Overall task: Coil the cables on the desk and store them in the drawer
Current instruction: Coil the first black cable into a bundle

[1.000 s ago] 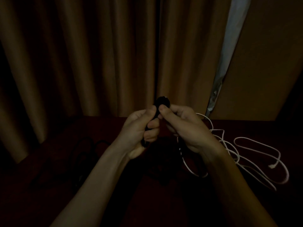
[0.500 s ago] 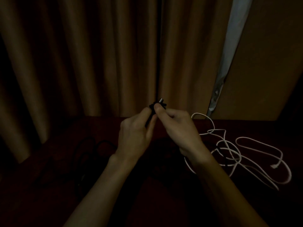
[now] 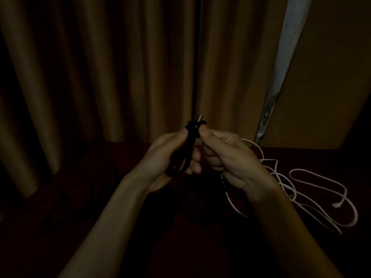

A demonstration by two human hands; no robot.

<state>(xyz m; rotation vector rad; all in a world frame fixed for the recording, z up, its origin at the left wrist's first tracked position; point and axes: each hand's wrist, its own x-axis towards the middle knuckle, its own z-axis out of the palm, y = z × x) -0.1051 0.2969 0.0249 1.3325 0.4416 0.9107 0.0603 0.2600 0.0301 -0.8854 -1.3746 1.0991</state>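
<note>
hands raised over bench (image 3: 301,249) | left hand (image 3: 168,159) curled round black cable coil (image 3: 189,151), loops bunched in palm | right hand (image 3: 228,157) pinches coil top by plug tip (image 3: 200,118), likely locking the tail so it can't unwind | white cable (image 3: 321,190) loose on bench at right, uncoiled | drawer unseen

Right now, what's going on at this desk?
A person holds a black cable bundle above the desk with both hands. The left hand grips the coiled loops, and the right hand pinches the top, where a metal plug tip sticks up. A white cable lies loose and uncoiled on the desk to the right. Something dark lies on the left, too dim to identify. No drawer is in view.
</note>
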